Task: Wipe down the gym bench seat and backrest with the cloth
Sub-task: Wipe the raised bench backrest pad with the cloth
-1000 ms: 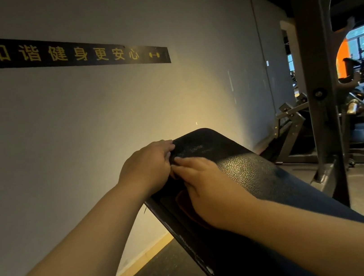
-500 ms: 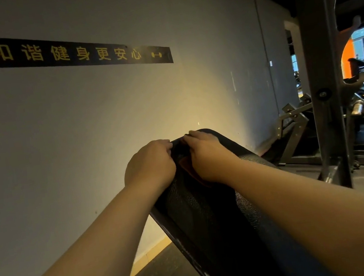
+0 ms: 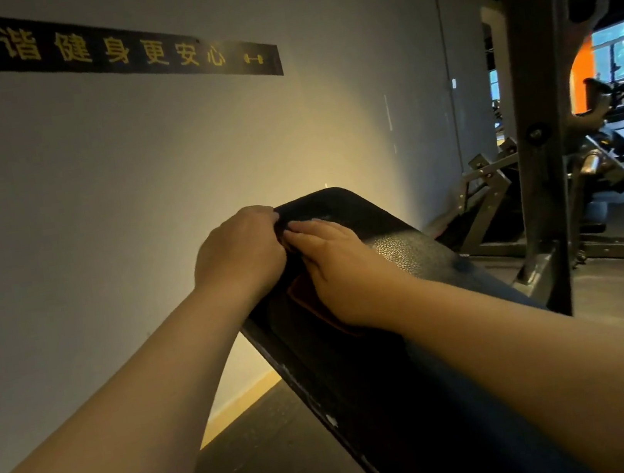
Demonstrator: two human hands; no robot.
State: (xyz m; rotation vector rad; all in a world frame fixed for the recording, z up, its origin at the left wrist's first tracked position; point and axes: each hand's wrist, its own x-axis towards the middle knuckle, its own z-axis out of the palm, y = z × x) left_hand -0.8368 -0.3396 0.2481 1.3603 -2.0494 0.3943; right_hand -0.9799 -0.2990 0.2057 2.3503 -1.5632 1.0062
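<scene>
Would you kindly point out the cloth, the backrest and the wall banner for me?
cloth (image 3: 304, 302): head view, on its reddish lower-left edge.
backrest (image 3: 397, 252): head view, on the lit textured padding.
wall banner (image 3: 104, 52): head view, on the middle of the black strip.

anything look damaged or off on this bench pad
Small pale chips dot the backrest along its left edge, as if the black cover is worn through. A whitish smear sits near the top end. Otherwise nothing stands out.
</scene>
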